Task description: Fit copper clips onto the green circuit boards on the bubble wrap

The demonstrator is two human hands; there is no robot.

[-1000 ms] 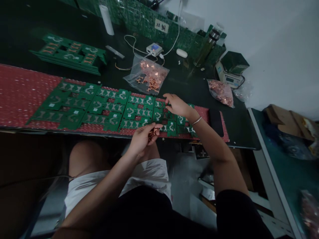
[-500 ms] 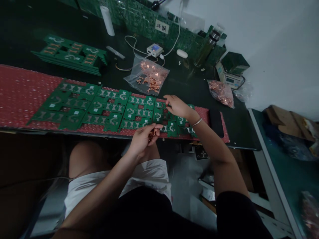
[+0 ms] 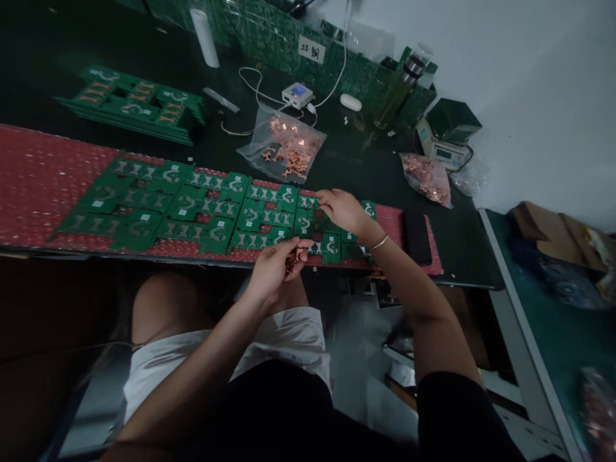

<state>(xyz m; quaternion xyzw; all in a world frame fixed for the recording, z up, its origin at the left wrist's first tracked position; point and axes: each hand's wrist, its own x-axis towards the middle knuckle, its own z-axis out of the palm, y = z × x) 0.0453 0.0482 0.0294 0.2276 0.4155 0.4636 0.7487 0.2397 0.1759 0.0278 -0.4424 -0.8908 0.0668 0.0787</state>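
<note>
My left hand (image 3: 276,266) is cupped at the table's front edge, its fingers curled round several small copper pieces (image 3: 292,258). My right hand (image 3: 342,208) reaches over a green circuit board (image 3: 331,247). Its thumb and forefinger are close together at that board's upper part, and whatever lies between them is too small to make out. Further circuit boards (image 3: 199,208) lie in a row to the left, with bare silvery pads on them. Behind them, a clear plastic bag (image 3: 260,144) holds more copper pieces (image 3: 294,157).
Red bubble wrap (image 3: 43,186) lies under the boards. A stack of boards fitted with copper pieces (image 3: 139,106) stands at the back left. To the right are a black flat object (image 3: 416,239), another bag of copper pieces (image 3: 427,179), a bottle (image 3: 402,90) and a small device with a display (image 3: 298,95).
My right hand's fingertips have come down and drawn together at the board's upper part. My left hand stays in place with the copper pieces.
</note>
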